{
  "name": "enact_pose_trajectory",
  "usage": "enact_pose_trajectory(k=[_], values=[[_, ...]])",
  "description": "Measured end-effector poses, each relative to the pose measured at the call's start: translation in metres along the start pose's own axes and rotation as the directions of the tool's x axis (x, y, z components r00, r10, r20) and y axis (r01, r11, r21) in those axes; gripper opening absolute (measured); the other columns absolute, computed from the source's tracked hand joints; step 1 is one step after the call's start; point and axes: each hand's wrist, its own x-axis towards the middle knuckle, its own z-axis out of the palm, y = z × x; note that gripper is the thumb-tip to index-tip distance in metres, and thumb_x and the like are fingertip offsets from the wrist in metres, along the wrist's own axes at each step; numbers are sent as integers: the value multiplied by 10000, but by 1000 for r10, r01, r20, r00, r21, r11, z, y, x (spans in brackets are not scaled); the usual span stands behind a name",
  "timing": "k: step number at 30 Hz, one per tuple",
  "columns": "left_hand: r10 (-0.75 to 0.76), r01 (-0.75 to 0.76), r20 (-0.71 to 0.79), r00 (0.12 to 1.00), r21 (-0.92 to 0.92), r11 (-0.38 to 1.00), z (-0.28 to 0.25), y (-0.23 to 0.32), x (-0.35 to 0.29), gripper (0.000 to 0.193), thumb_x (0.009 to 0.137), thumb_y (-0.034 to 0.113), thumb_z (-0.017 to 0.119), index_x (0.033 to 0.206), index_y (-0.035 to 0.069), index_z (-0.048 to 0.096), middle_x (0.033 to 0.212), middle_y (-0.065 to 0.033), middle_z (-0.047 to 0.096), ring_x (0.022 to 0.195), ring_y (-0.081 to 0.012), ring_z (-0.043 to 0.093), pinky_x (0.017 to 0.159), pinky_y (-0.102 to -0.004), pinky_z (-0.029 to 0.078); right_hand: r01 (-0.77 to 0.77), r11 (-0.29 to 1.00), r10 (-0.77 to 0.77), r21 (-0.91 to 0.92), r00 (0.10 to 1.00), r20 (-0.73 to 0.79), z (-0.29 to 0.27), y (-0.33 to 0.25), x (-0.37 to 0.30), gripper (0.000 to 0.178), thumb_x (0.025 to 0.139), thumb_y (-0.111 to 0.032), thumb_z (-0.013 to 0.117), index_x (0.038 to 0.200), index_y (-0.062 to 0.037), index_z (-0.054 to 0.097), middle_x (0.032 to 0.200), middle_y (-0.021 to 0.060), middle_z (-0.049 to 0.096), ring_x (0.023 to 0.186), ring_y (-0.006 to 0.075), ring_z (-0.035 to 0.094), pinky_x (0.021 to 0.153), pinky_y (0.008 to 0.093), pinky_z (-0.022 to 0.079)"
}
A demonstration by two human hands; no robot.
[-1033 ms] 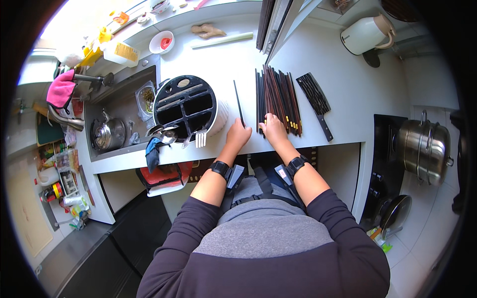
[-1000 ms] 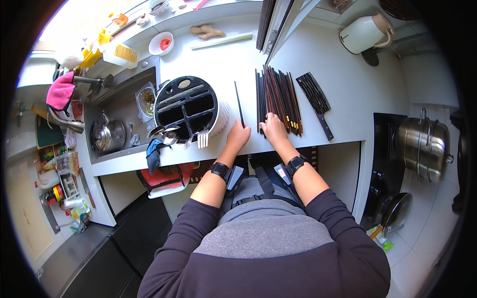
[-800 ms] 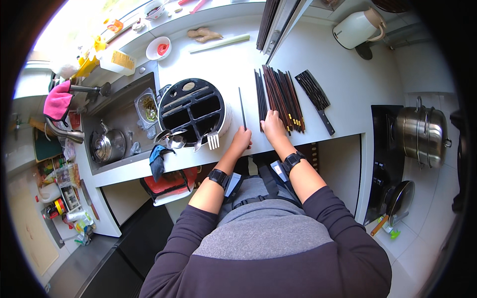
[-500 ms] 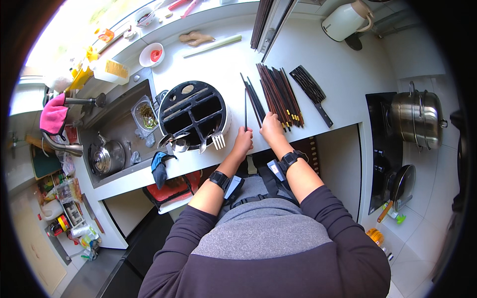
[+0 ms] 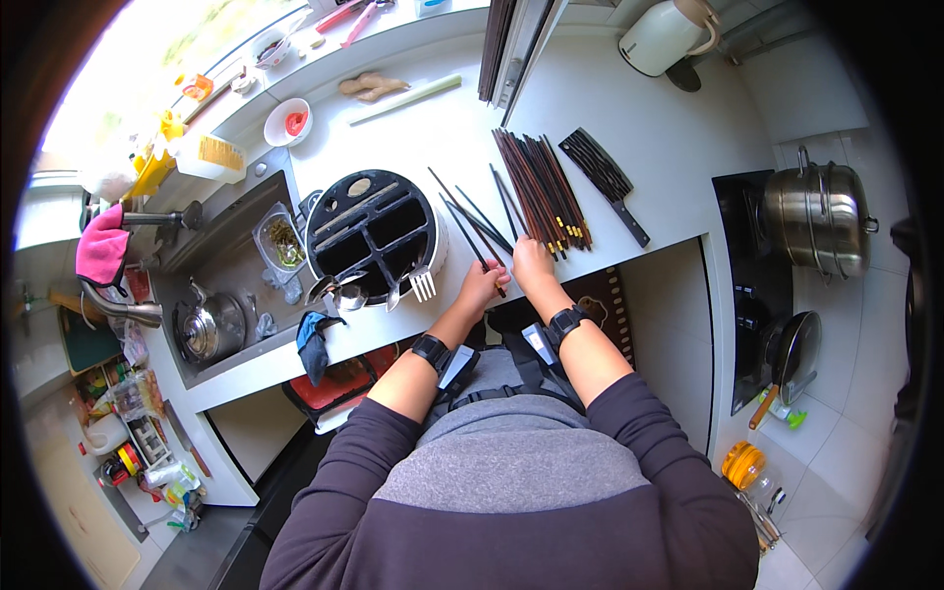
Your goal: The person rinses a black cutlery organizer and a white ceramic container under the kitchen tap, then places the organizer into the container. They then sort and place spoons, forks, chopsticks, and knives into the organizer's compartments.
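Observation:
My left hand (image 5: 482, 283) is closed on a dark chopstick (image 5: 450, 196) that slants up and to the left over the counter. Beside it, other dark chopsticks (image 5: 477, 218) lie at a slant, their lower ends close to both hands. My right hand (image 5: 533, 264) has its fingers closed at the lower end of black chopsticks (image 5: 505, 192); its fingertips are partly hidden. Just right of these lies a row of brown and black chopsticks (image 5: 539, 187), some with gold-coloured ends. To the left stands a round black-topped utensil holder (image 5: 370, 234) with compartments, holding a fork (image 5: 423, 284) and spoons (image 5: 351, 296).
A black cleaver (image 5: 598, 169) lies right of the chopsticks. Left of the holder is a sink (image 5: 258, 339) with a lidded pot (image 5: 211, 326). A steel steamer (image 5: 814, 221) stands on the black stove at right. A white bowl (image 5: 288, 122) and ginger (image 5: 374, 86) sit farther back.
The chopstick in my left hand has tipped from upright to leaning left. Several black chopsticks have moved apart from those by my right hand and now slant leftward. The view has shifted slightly.

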Motion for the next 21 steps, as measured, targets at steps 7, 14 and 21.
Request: enact_pose_trajectory(k=[7, 14, 21], values=[[11, -7, 122, 992, -40, 999, 7, 13, -8, 303, 984, 177, 484, 1274, 105, 437, 1092, -72, 607, 1008, -199, 614, 800, -388, 535, 124, 912, -186, 391, 975, 123, -21, 12, -17, 376, 745, -245, 712, 963, 50, 633, 918, 270, 674, 873, 385, 676, 780, 427, 544], [68, -67, 98, 993, -10, 998, 25, 25, -21, 286, 1028, 289, 464, 1246, 107, 439, 1196, -107, 608, 1068, -223, 596, 825, -400, 527, 339, 835, -474, 434, 844, 252, -33, 3, -35, 335, 847, -172, 618, 1065, 81, 589, 973, 278, 648, 944, 400, 644, 820, 423, 523], [200, -200, 12, 980, 79, 977, 5, 33, -23, 186, 1005, 210, 499, 1104, 97, 389, 977, -94, 610, 675, -126, 590, 561, -263, 487, 324, 681, -354, 657, 931, -92, -58, 51, -14, 303, 794, -193, 751, 1006, 0, 652, 822, 133, 668, 753, 251, 656, 693, 372, 531]])
